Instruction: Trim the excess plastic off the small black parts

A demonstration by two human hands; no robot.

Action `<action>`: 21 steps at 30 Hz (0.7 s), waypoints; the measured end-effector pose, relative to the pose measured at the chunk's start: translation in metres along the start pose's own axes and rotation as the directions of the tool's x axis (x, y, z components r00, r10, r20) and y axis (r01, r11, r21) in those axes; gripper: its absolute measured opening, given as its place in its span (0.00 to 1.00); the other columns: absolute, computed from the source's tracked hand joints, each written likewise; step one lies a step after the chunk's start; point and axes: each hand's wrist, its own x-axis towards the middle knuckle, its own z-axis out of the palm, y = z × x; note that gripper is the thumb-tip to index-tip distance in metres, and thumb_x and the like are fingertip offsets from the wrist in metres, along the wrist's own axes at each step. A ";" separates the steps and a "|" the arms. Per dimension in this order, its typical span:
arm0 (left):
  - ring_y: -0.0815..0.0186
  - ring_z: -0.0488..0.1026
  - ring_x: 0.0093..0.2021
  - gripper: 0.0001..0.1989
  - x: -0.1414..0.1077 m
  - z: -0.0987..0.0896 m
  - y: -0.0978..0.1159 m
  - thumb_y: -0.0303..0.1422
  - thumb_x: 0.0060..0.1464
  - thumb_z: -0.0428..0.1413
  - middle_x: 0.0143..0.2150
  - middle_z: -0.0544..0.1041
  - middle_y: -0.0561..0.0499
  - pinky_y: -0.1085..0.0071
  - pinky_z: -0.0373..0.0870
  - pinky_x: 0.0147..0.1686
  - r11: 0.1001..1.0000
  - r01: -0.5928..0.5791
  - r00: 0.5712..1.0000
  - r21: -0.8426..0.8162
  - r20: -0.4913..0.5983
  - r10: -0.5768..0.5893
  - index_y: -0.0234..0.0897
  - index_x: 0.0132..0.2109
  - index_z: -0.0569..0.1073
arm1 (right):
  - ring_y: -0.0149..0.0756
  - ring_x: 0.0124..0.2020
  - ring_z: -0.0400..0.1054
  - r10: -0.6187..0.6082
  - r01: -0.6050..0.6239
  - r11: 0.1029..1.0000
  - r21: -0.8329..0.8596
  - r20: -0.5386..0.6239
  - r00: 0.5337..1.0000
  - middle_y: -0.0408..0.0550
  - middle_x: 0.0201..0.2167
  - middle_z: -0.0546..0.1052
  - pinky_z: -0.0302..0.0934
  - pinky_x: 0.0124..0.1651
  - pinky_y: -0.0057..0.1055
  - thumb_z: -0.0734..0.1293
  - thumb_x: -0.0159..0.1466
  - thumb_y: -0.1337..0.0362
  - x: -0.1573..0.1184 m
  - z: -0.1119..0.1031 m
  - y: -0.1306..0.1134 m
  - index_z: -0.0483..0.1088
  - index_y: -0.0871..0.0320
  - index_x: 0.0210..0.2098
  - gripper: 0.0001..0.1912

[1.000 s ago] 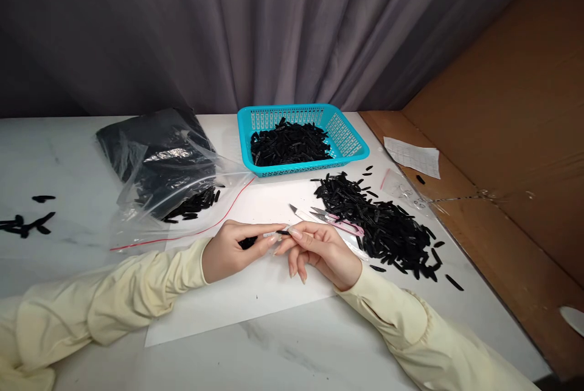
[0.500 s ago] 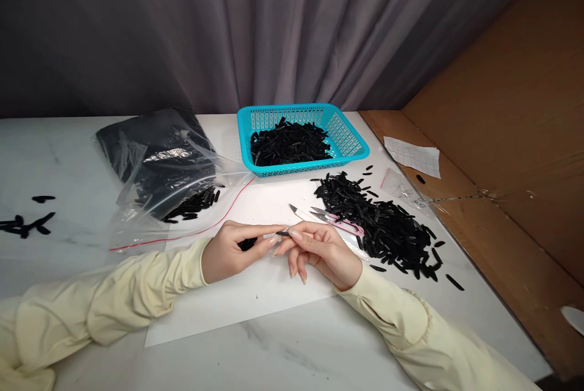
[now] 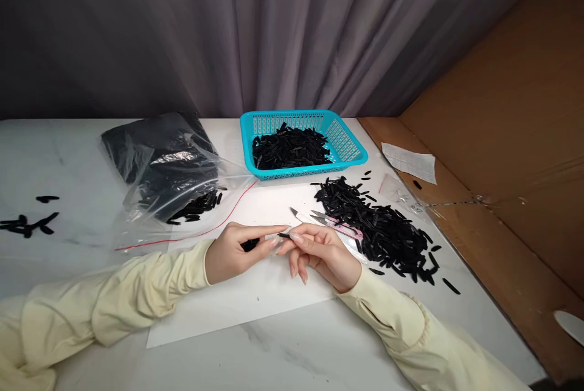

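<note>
In front of me, over a white sheet of paper (image 3: 219, 312), my two hands meet at the fingertips. My right hand (image 3: 322, 251) pinches a small, slim black piece (image 3: 283, 235) between thumb and forefinger, its other fingers loosely curled. Right beside that piece, the thumb and forefinger of my left hand (image 3: 235, 251) close together; what lies between them is too small to make out. More black pieces (image 3: 250, 244) show partly behind my left hand. Just beyond my right hand lie pink-handled thread snips (image 3: 342, 227), with another pointed blade (image 3: 294, 213) beside them.
A heap of black pieces (image 3: 387, 230) spreads on the right. Behind stands a blue basket (image 3: 301, 173) holding more. A clear zip bag (image 3: 155, 211) with black contents lies left. Loose pieces (image 3: 30, 225) sit far left. Cardboard (image 3: 502, 135) borders the table's right side.
The view has shifted slightly. Both hands stay together at nearly the same spot, and the black piece is still in my right fingertips, showing a little more of its end.
</note>
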 end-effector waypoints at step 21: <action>0.79 0.45 0.07 0.15 0.028 -0.015 -0.003 0.37 0.58 0.47 0.12 0.55 0.61 0.81 0.33 0.08 0.102 0.638 0.656 -0.764 0.469 -0.591 0.30 0.34 0.72 | 0.39 0.38 0.67 -0.469 0.424 -0.254 -0.869 0.494 0.732 0.51 0.34 0.76 0.62 0.43 0.37 0.63 0.61 0.70 0.031 0.037 -0.076 0.71 0.60 0.36 0.06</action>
